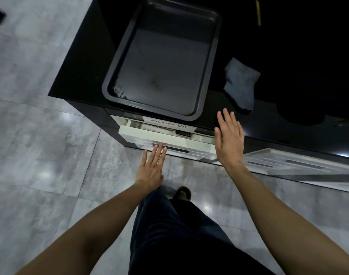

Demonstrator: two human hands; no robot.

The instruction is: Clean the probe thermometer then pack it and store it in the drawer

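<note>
A: What takes up the most room?

B: The grey tiled floor (40, 145), running down the left and under the person. After it comes the black counter (80, 76), filling the far right half.

A: And on the counter?

B: A large dark baking tray (207, 80), empty, its near corner reaching past the counter's edge over the drawer. To the right of it lies a crumpled grey cloth (241, 84), apart from the tray.

A: Where is the drawer?

B: Just under the counter's near edge: a white drawer (149, 135), pulled out only a little, with a printed label (167, 124) at the back of the gap. More white drawer fronts (288, 161) sit lower and to the right.

A: The hands?

B: The left hand (151, 167) is flat, fingers straight and slightly apart, fingertips touching the drawer front near its lower edge. The right hand (229, 139) is spread and holds nothing, hovering at the drawer's right end beside the counter edge.

A: And the probe thermometer?

B: The probe thermometer (183, 133) lies inside the drawer, its small black display showing through the gap, between the two hands.
</note>
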